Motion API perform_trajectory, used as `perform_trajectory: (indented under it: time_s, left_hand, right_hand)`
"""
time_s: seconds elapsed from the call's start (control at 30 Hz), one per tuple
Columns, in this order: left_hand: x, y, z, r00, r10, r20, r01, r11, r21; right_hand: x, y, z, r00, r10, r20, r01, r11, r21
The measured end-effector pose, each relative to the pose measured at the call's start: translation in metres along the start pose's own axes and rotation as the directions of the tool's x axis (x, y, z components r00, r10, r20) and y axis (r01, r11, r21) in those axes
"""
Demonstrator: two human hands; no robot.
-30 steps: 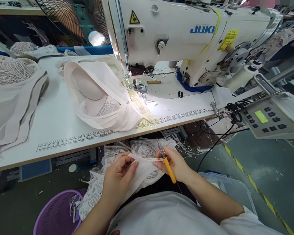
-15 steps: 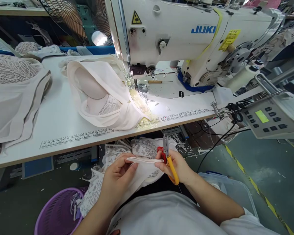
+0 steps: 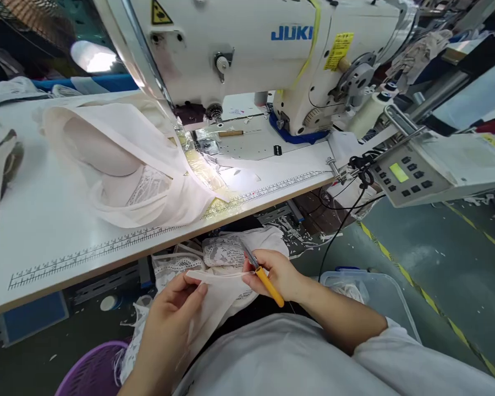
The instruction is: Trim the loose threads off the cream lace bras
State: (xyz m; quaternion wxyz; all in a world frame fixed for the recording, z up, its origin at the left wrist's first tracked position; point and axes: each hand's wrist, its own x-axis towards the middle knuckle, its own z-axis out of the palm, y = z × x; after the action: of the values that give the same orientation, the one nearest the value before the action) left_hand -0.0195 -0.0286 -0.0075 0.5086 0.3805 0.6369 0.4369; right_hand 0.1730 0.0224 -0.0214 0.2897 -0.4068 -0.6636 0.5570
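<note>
My left hand point(image 3: 181, 305) pinches one end of the folded edge of a white bra piece point(image 3: 216, 289) over my lap. At the other end of that edge, my right hand point(image 3: 278, 275) grips the fabric between thumb and finger. The same hand also holds scissors point(image 3: 269, 286) with a yellow handle, their metal blades pointing up and left. More white lace fabric point(image 3: 226, 250) hangs under the table edge, partly hidden by the piece. On the table lies a cream bra point(image 3: 119, 159) with lace at the cup, near the sewing machine's needle area.
A white JUKI sewing machine point(image 3: 239, 44) stands on the table point(image 3: 61, 220), which has a printed ruler along its front edge. A control panel point(image 3: 412, 170) juts out at right. A purple basket point(image 3: 93, 371) and a clear plastic bin point(image 3: 385, 297) are on the floor.
The view has swung to the right and closer to the machine. Both hands still hold the white piece; the scissors have tilted further left, and their red handle part is now hidden.
</note>
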Motion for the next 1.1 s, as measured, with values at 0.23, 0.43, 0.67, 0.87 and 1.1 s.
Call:
perform_trajectory:
  time_s: [0.23,0.43,0.67,0.87,1.1]
  left_hand:
    - [-0.003,0.027,0.003,0.620,0.669,0.410,-0.725,0.288,0.626]
    - [0.010,0.034,0.024,0.586,0.440,0.681,-0.810,0.281,0.515]
    - [0.007,0.017,0.016,0.894,0.197,0.402,-0.348,0.870,0.349]
    - [0.001,0.019,0.013,0.966,0.050,0.254,-0.090,0.984,0.151]
    - [0.001,0.017,0.009,0.988,0.020,0.155,-0.060,0.965,0.254]
  right_hand:
    - [0.000,-0.004,-0.002,0.997,-0.071,0.039,0.075,0.991,-0.111]
    - [-0.004,-0.006,-0.003,0.993,-0.088,0.078,0.088,0.996,-0.002]
    - [-0.009,0.001,0.000,0.989,-0.128,0.072,0.111,0.973,0.203]
    - [-0.005,0.001,0.012,0.995,-0.009,0.098,-0.009,0.982,0.187]
    - [-0.008,0.007,0.019,0.997,0.036,0.064,-0.046,0.988,0.151]
